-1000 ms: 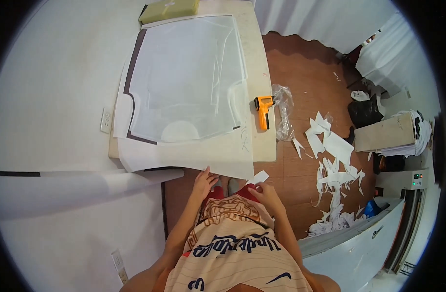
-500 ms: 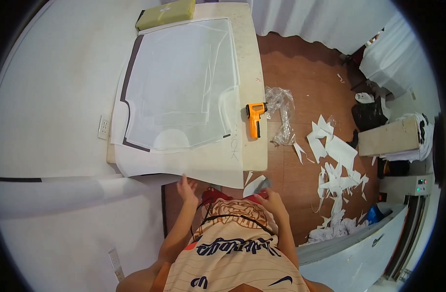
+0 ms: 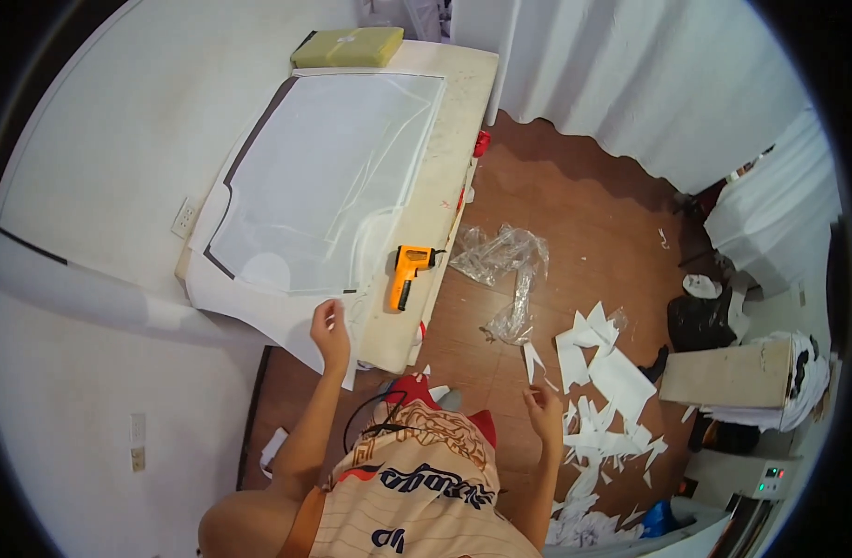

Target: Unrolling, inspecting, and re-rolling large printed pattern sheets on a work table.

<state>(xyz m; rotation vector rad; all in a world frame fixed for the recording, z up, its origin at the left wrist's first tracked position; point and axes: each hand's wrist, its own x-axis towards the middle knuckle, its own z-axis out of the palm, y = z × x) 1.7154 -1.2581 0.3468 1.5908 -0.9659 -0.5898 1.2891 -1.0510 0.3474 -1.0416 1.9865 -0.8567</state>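
My left hand [image 3: 330,327] is above the near edge of a large white paper sheet [image 3: 249,324], its fingers loosely bent and nothing seen in them. My right hand [image 3: 543,411] hangs over the floor beside white paper scraps, empty, with its fingers apart. Translucent pattern pieces with dark border strips [image 3: 324,177] lie flat on the sheet, which covers much of the cream table [image 3: 384,344] and droops past its near end. An orange and black handheld thermometer gun [image 3: 410,276] lies by the table's right edge, nearest to my left hand.
A yellow-green wrapped package [image 3: 348,46] sits at the table's far end. Clear plastic film [image 3: 505,270] and cut paper scraps [image 3: 621,381] litter the brown floor. A pale box [image 3: 728,378] and a machine with lit buttons [image 3: 770,479] stand at right. A wall borders the left.
My view has turned to the right, and the table now appears slanted. My right hand has moved out from near my body over the floor. The left hand has come over the sheet's edge.
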